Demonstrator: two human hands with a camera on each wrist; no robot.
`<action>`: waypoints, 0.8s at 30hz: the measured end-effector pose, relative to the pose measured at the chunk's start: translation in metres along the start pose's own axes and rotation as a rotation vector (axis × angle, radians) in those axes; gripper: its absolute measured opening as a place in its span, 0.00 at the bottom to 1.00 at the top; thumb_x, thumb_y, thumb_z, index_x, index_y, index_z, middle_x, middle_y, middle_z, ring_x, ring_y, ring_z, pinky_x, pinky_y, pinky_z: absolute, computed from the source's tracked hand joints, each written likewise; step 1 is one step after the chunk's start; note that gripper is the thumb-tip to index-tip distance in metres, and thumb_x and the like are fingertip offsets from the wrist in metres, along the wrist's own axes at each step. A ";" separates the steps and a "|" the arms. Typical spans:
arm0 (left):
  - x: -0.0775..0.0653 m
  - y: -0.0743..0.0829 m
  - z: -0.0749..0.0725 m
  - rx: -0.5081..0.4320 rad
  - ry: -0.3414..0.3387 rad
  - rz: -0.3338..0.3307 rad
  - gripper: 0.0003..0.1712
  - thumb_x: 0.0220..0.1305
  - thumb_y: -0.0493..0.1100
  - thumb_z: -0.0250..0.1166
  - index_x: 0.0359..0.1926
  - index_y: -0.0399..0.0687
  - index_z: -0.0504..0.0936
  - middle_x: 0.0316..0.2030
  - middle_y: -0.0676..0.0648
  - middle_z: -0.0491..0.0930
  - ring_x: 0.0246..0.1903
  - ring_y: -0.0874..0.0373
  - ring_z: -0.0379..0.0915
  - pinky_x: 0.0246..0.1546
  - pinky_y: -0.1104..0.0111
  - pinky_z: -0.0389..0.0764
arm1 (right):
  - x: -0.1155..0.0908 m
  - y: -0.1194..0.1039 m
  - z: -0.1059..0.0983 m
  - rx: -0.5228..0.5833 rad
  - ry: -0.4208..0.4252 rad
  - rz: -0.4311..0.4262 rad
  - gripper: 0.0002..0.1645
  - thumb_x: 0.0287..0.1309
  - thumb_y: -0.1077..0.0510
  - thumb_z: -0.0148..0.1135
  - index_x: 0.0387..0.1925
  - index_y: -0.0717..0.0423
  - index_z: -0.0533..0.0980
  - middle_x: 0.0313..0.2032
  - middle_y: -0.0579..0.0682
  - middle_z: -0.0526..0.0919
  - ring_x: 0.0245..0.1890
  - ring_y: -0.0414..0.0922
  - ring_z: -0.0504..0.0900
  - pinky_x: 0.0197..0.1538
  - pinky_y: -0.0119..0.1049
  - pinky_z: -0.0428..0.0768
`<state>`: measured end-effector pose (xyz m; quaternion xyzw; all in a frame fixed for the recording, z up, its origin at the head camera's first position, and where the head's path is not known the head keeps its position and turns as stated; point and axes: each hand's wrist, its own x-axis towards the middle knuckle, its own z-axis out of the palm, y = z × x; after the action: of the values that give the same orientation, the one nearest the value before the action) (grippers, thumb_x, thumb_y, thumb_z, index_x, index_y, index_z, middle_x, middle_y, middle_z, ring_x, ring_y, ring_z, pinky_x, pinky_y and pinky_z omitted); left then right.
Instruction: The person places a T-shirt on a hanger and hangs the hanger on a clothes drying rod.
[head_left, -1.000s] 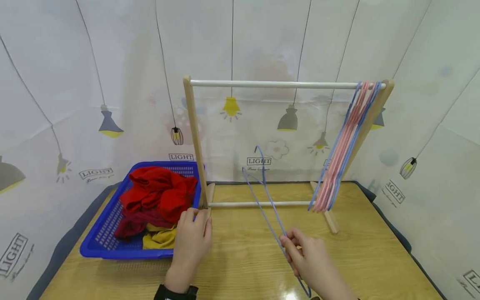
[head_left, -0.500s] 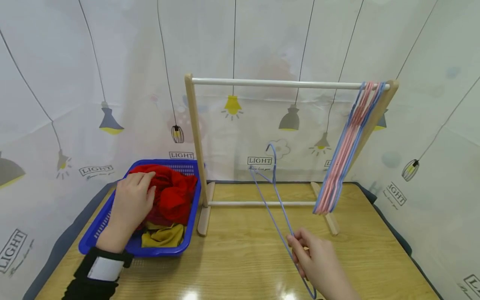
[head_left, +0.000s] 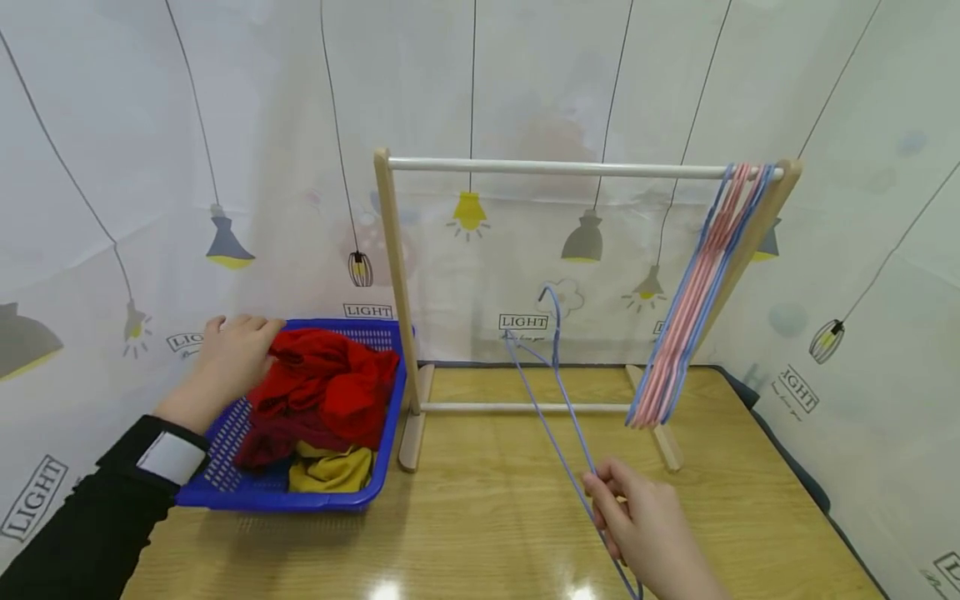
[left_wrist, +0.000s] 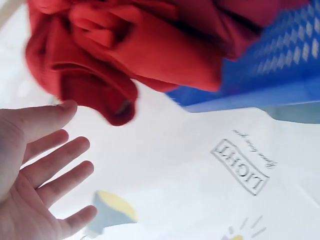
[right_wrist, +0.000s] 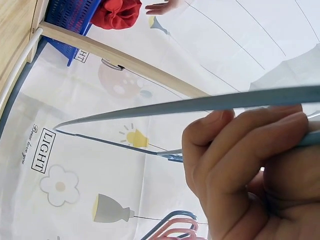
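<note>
My right hand (head_left: pixel 641 521) grips a blue clothes hanger (head_left: pixel 556 350) by its lower part, with the hook pointing up and away above the table. In the right wrist view its fingers curl round the hanger (right_wrist: pixel 150 110). My left hand (head_left: pixel 228 362) is over the left side of a blue basket (head_left: pixel 300 502), beside a heap of red cloth (head_left: pixel 330 383). The left wrist view has the left fingers spread, holding nothing; the thumb is close to a fold of the red cloth (left_wrist: pixel 165 50), and whether they touch I cannot tell. Yellow cloth (head_left: pixel 330 472) lies at the basket's front.
A wooden rack with a white top bar (head_left: pixel 555 167) stands behind the hands, to the right of the basket. Several pink and blue hangers (head_left: pixel 697 308) hang bunched at the bar's right end. A patterned sheet (head_left: pixel 480 267) encloses the wooden table (head_left: pixel 480 517).
My left hand has gone from the rack's left foot, over the red cloth, to the basket's left side. The right hand has shifted slightly right, still holding the hanger.
</note>
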<state>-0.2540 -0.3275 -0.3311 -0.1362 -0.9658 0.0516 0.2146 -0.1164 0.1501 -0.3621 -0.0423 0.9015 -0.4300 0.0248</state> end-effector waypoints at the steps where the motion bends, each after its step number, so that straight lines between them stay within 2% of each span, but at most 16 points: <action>1: 0.003 -0.003 0.002 0.006 -0.038 0.001 0.28 0.49 0.35 0.70 0.52 0.34 0.74 0.45 0.31 0.79 0.47 0.34 0.72 0.48 0.34 0.64 | -0.001 0.000 0.000 -0.003 0.001 -0.005 0.13 0.68 0.51 0.51 0.28 0.52 0.71 0.15 0.45 0.73 0.06 0.39 0.67 0.13 0.30 0.68; 7: 0.015 -0.015 0.015 -0.005 -0.227 -0.012 0.37 0.49 0.39 0.72 0.61 0.36 0.70 0.47 0.29 0.78 0.48 0.31 0.72 0.46 0.37 0.69 | -0.002 0.003 -0.004 -0.029 -0.028 -0.036 0.17 0.68 0.47 0.50 0.29 0.53 0.71 0.15 0.44 0.73 0.07 0.38 0.67 0.12 0.30 0.68; 11: 0.019 -0.019 0.027 0.005 -0.314 0.003 0.46 0.48 0.47 0.75 0.67 0.43 0.65 0.43 0.32 0.81 0.45 0.33 0.74 0.45 0.37 0.69 | -0.002 0.003 -0.004 -0.027 -0.046 -0.026 0.16 0.68 0.46 0.50 0.29 0.52 0.71 0.15 0.45 0.73 0.08 0.39 0.68 0.14 0.31 0.70; 13: 0.021 -0.019 0.032 -0.006 -0.347 0.005 0.47 0.48 0.49 0.74 0.67 0.45 0.65 0.41 0.35 0.82 0.43 0.35 0.75 0.45 0.36 0.69 | -0.002 0.004 -0.004 -0.023 -0.049 -0.017 0.16 0.68 0.46 0.50 0.30 0.52 0.72 0.16 0.46 0.73 0.08 0.39 0.68 0.15 0.32 0.70; 17: 0.023 -0.018 0.038 -0.076 -0.353 0.007 0.38 0.50 0.47 0.73 0.61 0.41 0.72 0.41 0.35 0.82 0.43 0.36 0.77 0.46 0.37 0.71 | -0.003 0.004 -0.004 -0.022 -0.040 -0.021 0.16 0.68 0.46 0.50 0.30 0.51 0.72 0.16 0.46 0.73 0.08 0.39 0.68 0.14 0.32 0.70; 20: 0.024 -0.017 0.043 -0.134 -0.319 0.049 0.22 0.51 0.43 0.72 0.48 0.40 0.81 0.37 0.38 0.82 0.39 0.40 0.78 0.42 0.45 0.76 | -0.004 0.005 -0.003 -0.026 -0.028 -0.039 0.16 0.67 0.46 0.50 0.29 0.52 0.72 0.15 0.46 0.73 0.07 0.38 0.68 0.13 0.31 0.69; 22: 0.024 -0.017 0.046 -0.171 -0.302 0.074 0.14 0.51 0.39 0.70 0.41 0.42 0.82 0.32 0.42 0.82 0.36 0.43 0.78 0.37 0.50 0.78 | -0.004 0.005 -0.003 -0.024 -0.022 -0.047 0.17 0.67 0.45 0.50 0.28 0.52 0.72 0.15 0.46 0.73 0.07 0.38 0.68 0.12 0.30 0.69; 24: 0.025 -0.016 0.048 -0.234 -0.302 0.079 0.12 0.53 0.36 0.68 0.41 0.44 0.82 0.31 0.44 0.81 0.36 0.45 0.78 0.37 0.51 0.78 | -0.004 0.005 -0.003 -0.022 -0.018 -0.050 0.17 0.67 0.45 0.50 0.28 0.52 0.72 0.15 0.46 0.73 0.07 0.38 0.67 0.12 0.30 0.69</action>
<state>-0.2999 -0.3379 -0.3620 -0.1888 -0.9803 -0.0329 0.0480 -0.1126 0.1564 -0.3643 -0.0691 0.9046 -0.4201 0.0218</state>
